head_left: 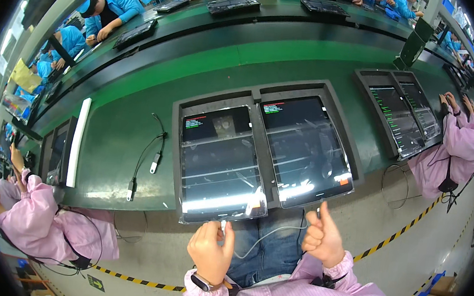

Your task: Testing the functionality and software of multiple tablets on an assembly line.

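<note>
Two tablets lie side by side in a dark grey foam tray, their black screens lit with small coloured text at the top. My left hand [211,251] is closed in a pinch on a white cable plug [223,224] at the lower edge of the left tablet [221,166]; I cannot tell whether it is fully inserted. Below the right tablet [304,151], my right hand [324,235] is closed with thumb raised around a small dark cable plug [318,212], apart from the tablet. A thin grey cable [269,232] loops between the hands.
The foam tray [354,161] sits at the green bench's [119,138] near edge. Left of it lie a black cable with white ends [153,166] and a long white strip [78,142]. Another tablet tray [386,144] stands right. Co-workers in pink sit on both sides; others in blue work beyond.
</note>
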The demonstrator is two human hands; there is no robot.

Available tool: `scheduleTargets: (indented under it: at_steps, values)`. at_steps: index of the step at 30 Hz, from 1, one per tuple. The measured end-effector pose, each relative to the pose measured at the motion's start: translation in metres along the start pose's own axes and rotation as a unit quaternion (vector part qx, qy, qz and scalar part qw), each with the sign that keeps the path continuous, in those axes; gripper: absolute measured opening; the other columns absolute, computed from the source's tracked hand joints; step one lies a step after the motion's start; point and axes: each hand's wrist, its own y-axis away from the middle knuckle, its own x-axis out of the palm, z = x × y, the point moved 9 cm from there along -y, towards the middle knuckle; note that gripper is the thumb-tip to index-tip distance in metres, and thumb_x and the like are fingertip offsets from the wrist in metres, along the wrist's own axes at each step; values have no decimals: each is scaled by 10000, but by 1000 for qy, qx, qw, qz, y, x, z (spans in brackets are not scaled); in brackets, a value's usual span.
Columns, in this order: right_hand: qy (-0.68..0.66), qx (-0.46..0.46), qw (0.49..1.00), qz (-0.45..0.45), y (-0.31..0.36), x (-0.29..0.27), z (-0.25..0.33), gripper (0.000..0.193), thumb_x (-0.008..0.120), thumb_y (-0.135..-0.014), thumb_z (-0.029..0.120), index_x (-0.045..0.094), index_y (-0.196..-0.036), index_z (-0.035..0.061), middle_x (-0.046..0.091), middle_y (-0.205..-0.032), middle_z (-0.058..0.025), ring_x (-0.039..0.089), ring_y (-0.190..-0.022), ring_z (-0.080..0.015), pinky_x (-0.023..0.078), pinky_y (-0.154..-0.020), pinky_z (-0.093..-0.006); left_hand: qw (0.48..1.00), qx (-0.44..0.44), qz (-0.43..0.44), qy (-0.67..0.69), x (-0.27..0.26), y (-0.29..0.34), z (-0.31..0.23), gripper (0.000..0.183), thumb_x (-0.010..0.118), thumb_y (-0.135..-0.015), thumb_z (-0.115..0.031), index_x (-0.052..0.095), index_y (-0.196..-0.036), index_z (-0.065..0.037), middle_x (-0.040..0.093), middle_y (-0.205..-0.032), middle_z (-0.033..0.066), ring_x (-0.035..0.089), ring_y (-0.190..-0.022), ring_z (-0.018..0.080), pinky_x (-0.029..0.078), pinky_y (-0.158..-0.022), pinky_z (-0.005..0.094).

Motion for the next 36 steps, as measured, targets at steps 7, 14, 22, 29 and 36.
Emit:
scheduleTargets:
  at_steps: [7, 14, 22, 29, 36]
  values:
    - [305, 2, 951, -55, -21, 6, -46, 385, 357, -976, 382, 519, -809, 76, 407, -599, 23, 378, -531, -61, 299, -511, -221, 997, -36, 36, 60, 23, 19, 9, 180, 677, -732, -57, 537, -634, -2, 514, -534, 93, 507, -456, 215, 358, -444, 311]
    - [518, -109, 848, -39, -43, 39, -65, 244, 383, -984, 158, 540, -1056, -14, 545, -927, -30, 490, -802, -82, 397, -686, -211, 985, 85, 52, 140, -7, 2, -28, 186, 757, -660, -104, 623, -769, -37, 576, -754, 93, 544, -703, 236, 409, -603, 330]
    - [319, -11, 947, 39, -28, 49, -53, 298, 358, -992, 289, 490, -973, 23, 297, -623, 35, 270, -524, -54, 239, -490, -210, 980, 166, -51, -97, -63, -169, 60, 266, 686, -763, -231, 554, -823, -8, 557, -804, 127, 549, -761, 279, 440, -661, 377]
    - [245, -76, 966, 42, 0, 43, -29, 371, 489, -926, 394, 416, -734, 85, 294, -594, 32, 266, -502, -62, 212, -446, -220, 965, 100, 10, -244, 28, -193, 154, 181, 526, -863, -195, 434, -887, -41, 546, -834, 173, 575, -731, 381, 476, -624, 476]
    - [148, -116, 982, 24, 21, 12, 10, 348, 418, -974, 268, 372, -679, 89, 295, -547, 37, 264, -454, -50, 209, -416, -208, 994, 91, 58, 6, -31, -182, 97, 84, 515, -848, -65, 458, -840, -3, 552, -627, 139, 573, -560, 311, 427, -506, 362]
